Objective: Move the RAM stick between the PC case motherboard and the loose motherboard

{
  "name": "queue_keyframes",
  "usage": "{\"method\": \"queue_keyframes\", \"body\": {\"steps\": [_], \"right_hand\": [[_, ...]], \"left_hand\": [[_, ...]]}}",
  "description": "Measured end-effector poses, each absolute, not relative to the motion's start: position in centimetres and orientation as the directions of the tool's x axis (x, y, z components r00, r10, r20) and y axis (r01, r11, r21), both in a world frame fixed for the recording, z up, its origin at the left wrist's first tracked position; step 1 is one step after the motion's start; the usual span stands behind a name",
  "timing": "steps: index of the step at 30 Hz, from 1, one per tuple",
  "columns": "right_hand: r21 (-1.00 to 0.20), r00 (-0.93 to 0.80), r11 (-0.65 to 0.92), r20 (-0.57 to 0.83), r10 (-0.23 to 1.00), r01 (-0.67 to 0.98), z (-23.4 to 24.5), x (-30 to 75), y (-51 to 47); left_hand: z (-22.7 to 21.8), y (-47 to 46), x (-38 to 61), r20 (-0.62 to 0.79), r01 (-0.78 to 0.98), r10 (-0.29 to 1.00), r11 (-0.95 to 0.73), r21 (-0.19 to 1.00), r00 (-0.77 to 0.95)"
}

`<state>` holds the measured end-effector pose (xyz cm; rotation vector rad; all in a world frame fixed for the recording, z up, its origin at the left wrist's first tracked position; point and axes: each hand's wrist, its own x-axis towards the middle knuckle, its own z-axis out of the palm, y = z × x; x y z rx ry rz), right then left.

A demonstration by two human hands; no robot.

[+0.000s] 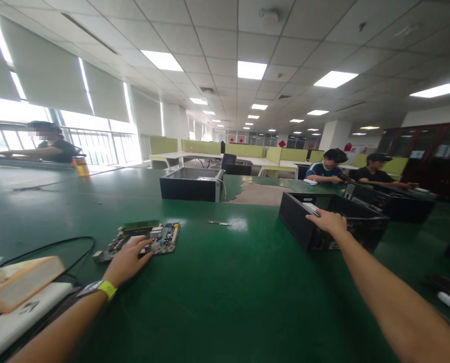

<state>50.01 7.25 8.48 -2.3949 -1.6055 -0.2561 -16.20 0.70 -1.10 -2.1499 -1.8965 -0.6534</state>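
Note:
My left hand (128, 259) rests on the near edge of a motherboard (160, 236) lying flat on the green table (225, 282), fingers curled over it. A yellow-banded watch sits on that wrist. My right hand (329, 222) grips the top near rim of a black computer case (361, 222) lying open at the right, fingers hooked over the edge. A small stick-like part (219, 223) lies on the table between the motherboard and the case.
A second open case (190, 185) stands further back at centre. A black cable (51, 247), a tan box (20, 282) and a white board (16, 317) lie at the near left. Three people sit at the far sides, one left, two right, with more cases (399, 204).

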Motion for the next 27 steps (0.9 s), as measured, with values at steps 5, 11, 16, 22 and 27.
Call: {"method": "queue_keyframes", "body": {"steps": [5, 11, 16, 22, 27], "right_hand": [[-0.106, 0.351, -0.337, 0.389, 0.852, 0.935, 7.7, 47.8, 5.3], [-0.158, 0.268, -0.218, 0.482, 0.834, 0.963, 7.5, 40.5, -1.2], [-0.217, 0.161, -0.059, 0.492, 0.856, 0.974, 8.0, 30.6, -10.4], [-0.326, -0.038, 0.17, 0.376, 0.926, 0.93, 7.8, 19.1, -20.8], [-0.445, -0.506, 0.534, 0.191, 0.841, 0.719, 13.2, 20.3, -22.4]], "left_hand": [[0.5, 0.1, -12.2, 0.586, 0.991, 0.809, -0.111, 0.071, 0.049], [4.3, -0.4, -4.2, 0.676, 0.929, 0.717, -0.345, 0.133, 0.17], [9.4, -2.4, 3.1, 0.723, 0.827, 0.623, -0.547, 0.129, 0.299], [15.7, -3.7, 11.4, 0.652, 0.702, 0.525, -0.712, -0.016, 0.547], [15.8, -3.7, 14.1, 0.218, 0.726, 0.696, -0.679, -0.11, 0.684]]}}
